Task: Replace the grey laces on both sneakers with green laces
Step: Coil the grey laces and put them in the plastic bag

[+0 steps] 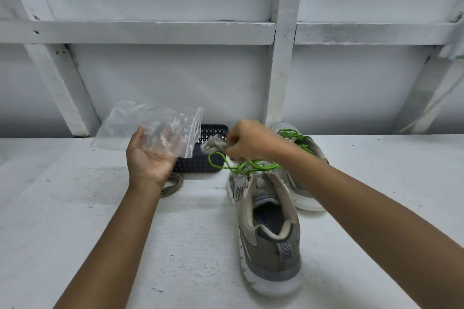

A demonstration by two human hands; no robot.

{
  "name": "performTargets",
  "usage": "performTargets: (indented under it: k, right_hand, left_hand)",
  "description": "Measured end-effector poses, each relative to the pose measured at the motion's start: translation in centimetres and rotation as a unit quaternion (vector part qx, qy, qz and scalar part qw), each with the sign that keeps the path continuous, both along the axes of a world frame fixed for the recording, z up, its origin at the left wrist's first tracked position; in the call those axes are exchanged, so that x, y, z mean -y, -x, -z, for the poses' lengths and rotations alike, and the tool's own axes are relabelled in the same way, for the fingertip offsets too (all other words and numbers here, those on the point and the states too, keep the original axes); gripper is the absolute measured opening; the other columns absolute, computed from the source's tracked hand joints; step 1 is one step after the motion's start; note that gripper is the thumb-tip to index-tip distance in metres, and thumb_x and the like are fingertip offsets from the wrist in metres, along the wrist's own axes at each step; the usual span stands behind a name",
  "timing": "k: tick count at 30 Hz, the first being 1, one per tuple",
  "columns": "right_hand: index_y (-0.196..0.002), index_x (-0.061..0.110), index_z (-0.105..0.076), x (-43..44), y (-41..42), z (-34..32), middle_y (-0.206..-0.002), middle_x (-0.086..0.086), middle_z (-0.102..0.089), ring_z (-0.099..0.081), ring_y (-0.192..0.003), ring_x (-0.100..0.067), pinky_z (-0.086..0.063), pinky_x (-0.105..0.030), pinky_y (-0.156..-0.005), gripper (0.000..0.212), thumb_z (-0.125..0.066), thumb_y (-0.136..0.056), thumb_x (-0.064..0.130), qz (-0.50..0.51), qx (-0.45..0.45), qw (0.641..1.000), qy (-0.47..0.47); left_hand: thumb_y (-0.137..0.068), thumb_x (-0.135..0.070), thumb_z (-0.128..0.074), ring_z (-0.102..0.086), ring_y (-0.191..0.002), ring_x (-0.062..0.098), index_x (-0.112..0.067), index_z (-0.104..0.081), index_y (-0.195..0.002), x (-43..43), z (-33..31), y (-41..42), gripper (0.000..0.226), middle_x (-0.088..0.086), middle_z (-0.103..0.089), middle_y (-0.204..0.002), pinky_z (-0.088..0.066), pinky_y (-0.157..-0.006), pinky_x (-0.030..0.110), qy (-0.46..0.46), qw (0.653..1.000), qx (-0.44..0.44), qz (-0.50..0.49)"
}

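Observation:
Two grey sneakers stand on the white surface. The near sneaker (268,228) has its heel toward me and green laces (241,164) tied at its tongue. The far sneaker (301,148) behind my right arm also carries green laces. My left hand (148,155) holds up a clear plastic zip bag (150,128), palm up. My right hand (248,142) is closed on a bunched grey lace (213,145), just right of the bag's opening. Another grey lace (173,183) lies on the surface under my left wrist.
A dark blue perforated basket (200,163) sits behind the hands, in front of the white wall with its painted wooden framing (283,57). The white surface stretches left and right of the sneakers.

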State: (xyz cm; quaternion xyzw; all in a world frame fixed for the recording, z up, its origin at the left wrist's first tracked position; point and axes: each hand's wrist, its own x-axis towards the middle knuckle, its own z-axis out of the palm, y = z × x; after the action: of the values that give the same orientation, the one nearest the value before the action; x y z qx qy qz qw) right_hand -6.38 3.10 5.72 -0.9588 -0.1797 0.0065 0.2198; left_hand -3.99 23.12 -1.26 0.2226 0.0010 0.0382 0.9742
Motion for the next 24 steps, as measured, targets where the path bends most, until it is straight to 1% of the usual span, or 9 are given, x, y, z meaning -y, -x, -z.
performTargets:
  k: [3,5,8,10,14,16,19,21,24]
  right_hand:
    - [-0.074,0.005,-0.067,1.1,-0.8,-0.9,-0.063,-0.006,-0.061,-0.052,-0.058,-0.019,-0.035,-0.020,-0.045,0.011,-0.058,-0.080,0.008,0.048,0.050,0.998,-0.009]
    - [-0.078,-0.001,-0.067,1.0,-1.3,-1.0,-0.071,-0.013,-0.066,-0.053,-0.061,-0.023,-0.037,-0.023,-0.047,0.013,-0.057,-0.081,0.007,0.057,0.068,0.996,-0.010]
    - [-0.084,-0.006,-0.065,0.2,-1.6,-0.4,-0.082,-0.023,-0.067,-0.055,-0.069,-0.031,-0.042,-0.030,-0.054,0.016,-0.055,-0.080,0.004,0.039,0.080,0.996,0.001]
    - [-0.085,-0.007,-0.066,-0.4,-1.7,0.0,-0.083,-0.025,-0.066,-0.050,-0.065,-0.028,-0.040,-0.028,-0.051,0.017,-0.054,-0.079,0.003,0.019,0.075,0.997,0.015]
    - [-0.071,-0.009,-0.062,-1.0,-1.9,0.5,-0.061,-0.019,-0.052,-0.036,-0.051,-0.018,-0.026,-0.017,-0.038,0.014,-0.054,-0.076,0.001,-0.004,0.065,0.998,-0.015]
    - [-0.061,-0.003,-0.059,-1.0,-2.4,0.6,-0.051,-0.009,-0.045,-0.034,-0.048,-0.017,-0.024,-0.014,-0.035,0.015,-0.056,-0.074,0.003,-0.005,0.064,0.997,-0.046]
    - [-0.065,0.001,-0.068,-1.2,-3.3,0.7,-0.050,-0.004,-0.053,-0.049,-0.046,-0.012,-0.041,-0.016,-0.046,0.011,-0.060,-0.073,0.002,0.013,0.016,0.992,-0.122]
    - [-0.077,-0.005,-0.072,-1.3,-3.8,0.9,-0.055,-0.006,-0.058,-0.056,-0.050,-0.013,-0.054,-0.026,-0.059,0.011,-0.061,-0.076,-0.003,0.019,-0.025,0.980,-0.197]
    - [-0.083,-0.008,-0.071,-1.4,-4.4,0.8,-0.065,-0.014,-0.063,-0.062,-0.056,-0.022,-0.057,-0.036,-0.070,0.009,-0.066,-0.079,-0.003,0.019,-0.055,0.966,-0.253]
  left_hand:
    - [-0.089,-0.028,-0.053,-0.064,-0.104,0.040,-0.019,-0.055,-0.097,0.6,0.1,0.0,0.012,0.014,-0.053,-0.136,-0.052,-0.081,0.053,0.009,1.000,-0.006,0.008]
    - [-0.090,-0.028,-0.052,-0.065,-0.100,0.040,-0.017,-0.056,-0.095,1.3,0.0,0.1,0.012,0.013,-0.055,-0.133,-0.055,-0.079,0.055,0.011,1.000,-0.006,0.013]
    - [-0.091,-0.028,-0.052,-0.067,-0.094,0.041,-0.018,-0.057,-0.087,2.2,-0.1,0.4,0.012,0.013,-0.066,-0.115,-0.056,-0.072,0.054,0.006,1.000,-0.002,0.019]
    - [-0.090,-0.028,-0.052,-0.068,-0.092,0.040,-0.018,-0.056,-0.085,2.6,-0.2,0.5,0.011,0.014,-0.069,-0.105,-0.056,-0.072,0.054,-0.001,1.000,0.003,0.024]
    - [-0.093,-0.025,-0.049,-0.062,-0.108,0.033,-0.019,-0.060,-0.083,3.5,0.0,0.6,0.016,0.012,-0.064,-0.118,-0.052,-0.086,0.046,-0.037,0.999,0.008,0.025]
    - [-0.095,-0.022,-0.047,-0.065,-0.098,0.028,-0.017,-0.070,-0.077,3.8,0.1,0.7,0.030,0.012,-0.067,-0.109,-0.052,-0.085,0.042,-0.044,0.998,0.022,0.038]
    - [-0.097,-0.023,-0.040,-0.068,-0.088,0.025,-0.009,-0.069,-0.093,4.2,0.2,0.9,0.032,0.013,-0.068,-0.098,-0.051,-0.088,0.043,-0.058,0.997,0.024,0.054]
    - [-0.097,-0.023,-0.040,-0.068,-0.088,0.024,-0.008,-0.062,-0.102,4.5,0.4,1.0,0.027,0.012,-0.068,-0.097,-0.049,-0.091,0.044,-0.075,0.996,0.018,0.049]
    - [-0.097,-0.020,-0.042,-0.064,-0.097,0.026,-0.010,-0.061,-0.101,5.1,0.6,1.3,0.022,0.011,-0.067,-0.101,-0.046,-0.095,0.046,-0.090,0.995,0.017,0.041]
